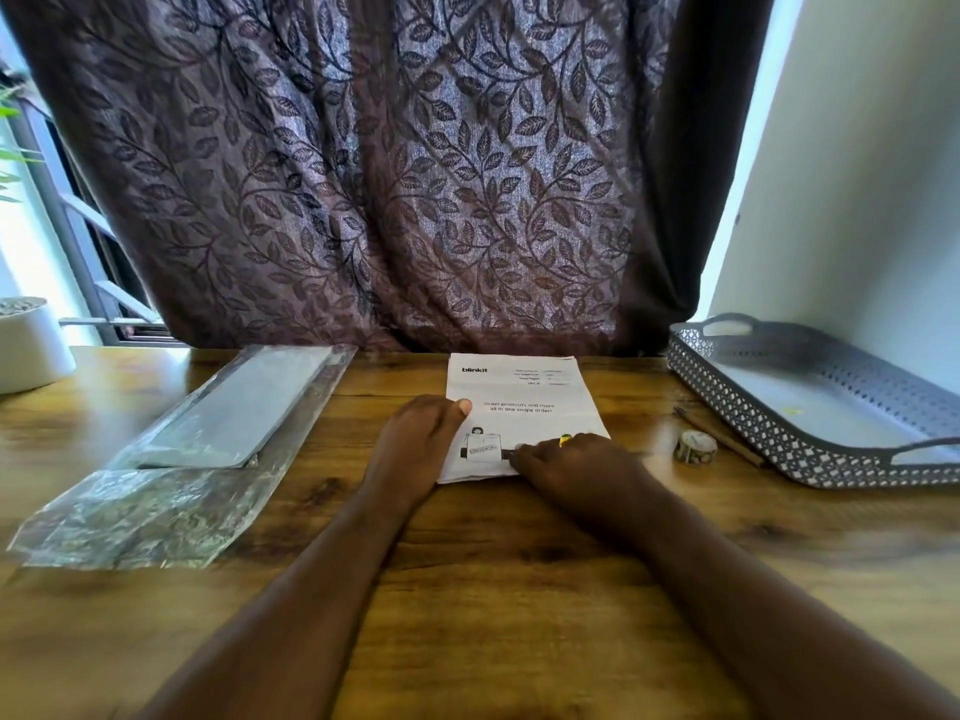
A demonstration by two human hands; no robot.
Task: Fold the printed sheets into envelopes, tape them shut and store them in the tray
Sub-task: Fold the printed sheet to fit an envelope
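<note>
Printed sheet (524, 402) lies flat on the wooden table (493, 563) at 12 o'clock, straight ahead of the person, "blinkit" header at its far end, no fold showing yet. L hand (415, 444) sits on the sheet's left edge w/ knuckles bent and thumb laid on top of the paper, pointing to abt 1 o'clock; can't tell if the fingers under it pinch the edge or just weigh it down. R hand (576, 465), yellow-green ring (565, 440) on one finger, lies over the near right corner, fingers stretched toward 9 o'clock and pressing the paper, grasping nothing. Grey perforated tray (753, 423) at 2 o'clock by the wall, well apart from the sheet. Patterned tape roll (695, 447) stands betw. sheet and tray, just beside a thin brown stick (727, 443), maybe a pencil. At 10 o'clock a clear plastic sleeve (156, 517) w/ a flat grey stack inside. White pot (31, 345) at 9–10 o'clock, table's far left. Leaf-print curtain (389, 174) hangs behind.
</note>
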